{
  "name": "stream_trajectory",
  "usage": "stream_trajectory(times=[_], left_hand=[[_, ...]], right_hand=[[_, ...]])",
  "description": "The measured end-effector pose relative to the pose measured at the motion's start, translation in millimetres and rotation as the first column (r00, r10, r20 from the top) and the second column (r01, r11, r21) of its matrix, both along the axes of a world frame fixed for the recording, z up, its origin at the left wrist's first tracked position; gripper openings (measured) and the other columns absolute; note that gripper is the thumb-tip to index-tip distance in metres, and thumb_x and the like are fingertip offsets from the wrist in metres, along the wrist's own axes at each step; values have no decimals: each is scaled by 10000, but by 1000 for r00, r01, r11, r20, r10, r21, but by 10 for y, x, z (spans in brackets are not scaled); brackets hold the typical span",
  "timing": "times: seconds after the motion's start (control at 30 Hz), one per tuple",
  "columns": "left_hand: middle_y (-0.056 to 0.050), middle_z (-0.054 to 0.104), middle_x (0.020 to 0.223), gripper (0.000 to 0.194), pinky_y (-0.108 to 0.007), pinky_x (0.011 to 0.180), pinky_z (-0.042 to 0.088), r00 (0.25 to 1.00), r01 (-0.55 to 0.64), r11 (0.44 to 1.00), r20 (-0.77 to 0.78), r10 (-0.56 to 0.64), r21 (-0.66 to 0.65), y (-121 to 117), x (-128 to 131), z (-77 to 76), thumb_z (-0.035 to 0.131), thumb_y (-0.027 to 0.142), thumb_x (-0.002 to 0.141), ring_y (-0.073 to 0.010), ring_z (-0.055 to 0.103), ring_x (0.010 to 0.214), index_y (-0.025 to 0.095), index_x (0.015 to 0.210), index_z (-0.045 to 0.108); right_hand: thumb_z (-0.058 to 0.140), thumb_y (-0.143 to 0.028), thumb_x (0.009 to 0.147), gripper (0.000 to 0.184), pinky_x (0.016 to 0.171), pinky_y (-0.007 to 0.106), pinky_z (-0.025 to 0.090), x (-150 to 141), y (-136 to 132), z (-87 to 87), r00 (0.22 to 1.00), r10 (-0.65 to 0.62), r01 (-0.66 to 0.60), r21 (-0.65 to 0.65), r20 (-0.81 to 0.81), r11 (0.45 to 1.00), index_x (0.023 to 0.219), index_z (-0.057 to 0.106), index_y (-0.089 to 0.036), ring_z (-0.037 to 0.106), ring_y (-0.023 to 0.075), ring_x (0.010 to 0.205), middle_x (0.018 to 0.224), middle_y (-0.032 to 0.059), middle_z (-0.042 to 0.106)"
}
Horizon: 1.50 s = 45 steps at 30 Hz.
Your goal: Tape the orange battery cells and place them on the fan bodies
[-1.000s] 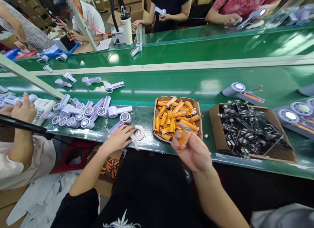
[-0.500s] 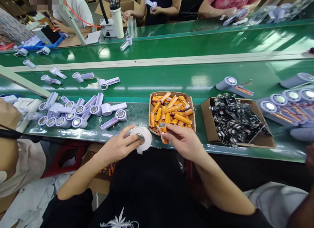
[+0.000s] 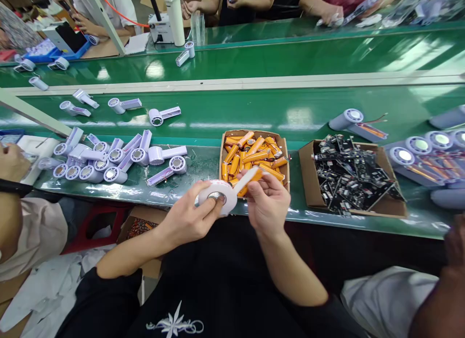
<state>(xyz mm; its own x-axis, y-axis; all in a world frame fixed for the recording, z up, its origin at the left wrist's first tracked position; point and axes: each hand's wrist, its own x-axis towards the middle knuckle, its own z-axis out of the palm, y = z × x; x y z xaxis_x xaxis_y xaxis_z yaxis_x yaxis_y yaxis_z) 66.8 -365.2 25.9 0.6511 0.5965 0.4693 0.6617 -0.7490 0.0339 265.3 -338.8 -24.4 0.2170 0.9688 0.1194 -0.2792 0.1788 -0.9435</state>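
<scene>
My left hand (image 3: 191, 218) grips a white roll of tape (image 3: 218, 196) just above the near edge of the green bench. My right hand (image 3: 268, 203) is closed on an orange battery cell (image 3: 250, 179), held against a strip of tape that runs out from the roll. Right behind both hands stands a cardboard box of orange battery cells (image 3: 254, 156). A heap of lilac handheld fan housings (image 3: 109, 161) lies to the left of it.
A cardboard box of black circuit boards (image 3: 350, 176) stands to the right of the cells, with more fan housings (image 3: 423, 151) beyond. Loose fans lie on the green conveyor belt (image 3: 254, 113). Other people work at my left, my right and across the belt.
My left hand picked the tape roll up from the bench. My right hand brought the orange cell in from the right to meet it, and a strip of tape now runs to the cell.
</scene>
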Motion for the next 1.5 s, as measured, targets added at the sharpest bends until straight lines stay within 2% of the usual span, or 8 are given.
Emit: stream_trajectory(times=[0.13, 0.2, 0.3, 0.5, 0.63, 0.83, 1.2, 1.5], left_hand=[[-100, 702, 970, 354, -612, 1054, 613, 977, -136, 991, 165, 132, 14, -153, 231, -221, 797, 283, 924, -415, 609, 1340, 193, 1259, 729], [-85, 705, 950, 311, -580, 1052, 622, 985, -54, 996, 163, 64, -64, -262, 206, -357, 797, 308, 923, -382, 638, 1306, 212, 1215, 746], [-87, 738, 1015, 298, -591, 1124, 573, 993, -36, 971, 97, 60, -234, -306, -69, -554, 786, 278, 922, -363, 652, 1301, 227, 1215, 759], [-124, 743, 1157, 376, -528, 1091, 542, 901, -374, 881, 110, 419, -291, 64, -918, -668, 738, 476, 960, -327, 647, 1214, 215, 1229, 765], [-159, 690, 1247, 364, -548, 1076, 487, 693, -711, 681, -7, 721, -174, 220, -1166, -600, 720, 496, 957, -360, 561, 1209, 221, 1185, 792], [-141, 666, 1359, 224, -566, 1110, 473, 778, -623, 718, -157, 608, -310, 432, -1279, -627, 663, 373, 971, -374, 512, 1299, 200, 988, 805], [-135, 690, 1323, 377, -449, 1152, 482, 702, -341, 616, 243, 669, -710, 661, -1308, -360, 674, 552, 915, -288, 653, 1249, 191, 853, 762], [-139, 690, 1396, 346, -498, 1156, 471, 797, -91, 419, 186, 575, -903, 1152, -1229, 5, 770, 530, 808, -313, 653, 1270, 184, 785, 773]], right_hand=[[816, -485, 895, 376, 938, 469, 687, -65, 21, -50, 993, -92, 93, 10, -74, 996, 1197, 726, -279, 805, 274, 1033, 1130, 80, 813], [847, -441, 870, 289, 914, 453, 695, 200, 157, 32, 994, -96, 98, 41, -46, 994, 1083, 753, -269, 798, 272, 1023, 1074, 67, 805], [819, -420, 898, 189, 974, 360, 661, 682, 397, 172, 938, -327, 345, 206, -117, 916, 1059, 777, -332, 737, 227, 1182, 1182, 16, 766], [923, -332, 754, 553, 954, 482, 670, 641, 324, 60, 985, -164, 168, 98, -52, 981, 1262, 721, -413, 774, 260, 1069, 1137, 21, 763], [969, -309, 699, 544, 825, 442, 706, 489, 174, -75, 982, -133, 137, 23, -131, 990, 1192, 741, -349, 800, 236, 956, 1091, 15, 790], [967, -312, 711, 523, 816, 496, 709, 645, 138, -91, 989, -109, 113, 34, -99, 993, 1176, 729, -326, 818, 281, 934, 1002, 30, 821], [963, -263, 689, 498, 826, 538, 704, 883, -65, -224, 979, -179, 174, -56, -101, 983, 1140, 761, -323, 818, 295, 918, 962, 37, 828], [1007, -278, 633, 551, 826, 491, 712, 1002, -145, -302, 963, -228, 211, -126, -144, 969, 1122, 753, -273, 821, 263, 871, 942, 30, 832]])
